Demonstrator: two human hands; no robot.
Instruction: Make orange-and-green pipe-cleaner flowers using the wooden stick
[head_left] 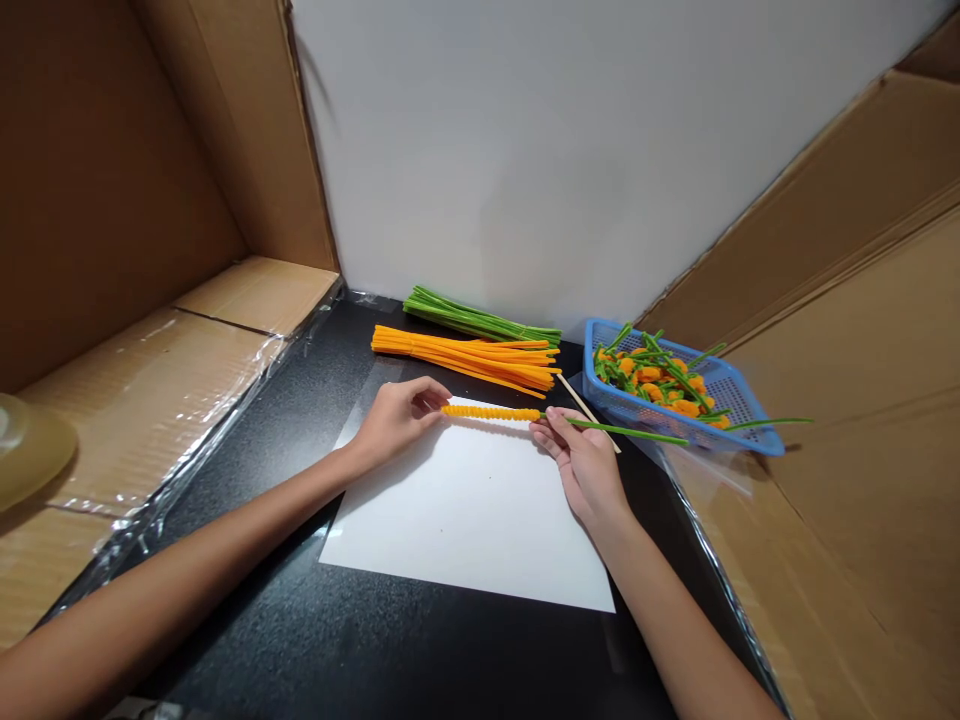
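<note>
Hands meet over a white sheet of paper [465,510] lying on the black bench [315,620]. Left hand [394,420] pinches the left end of a coiled orange pipe cleaner [491,412] between thumb and forefinger, its fingers clenched on that tip. Right hand [589,465] grips the other end, where the orange coil joins a straight green pipe cleaner [630,432]; its fingers close around that joint, and the green stem runs out to the right toward the basket. The coil hangs level between the two hands, just above the far edge of the paper. A thin wooden stick [581,402] lies slanted just behind the right hand, crossing the green stem. Farther back on the bench sit a bundle of orange pipe cleaners [472,357] and, behind it against the white wall, a bundle of green pipe cleaners [480,318]. To the right, a blue plastic basket [739,405] holds a heap of orange-and-green pieces [652,375]. Cardboard panels [862,400] stand on both sides.
</note>
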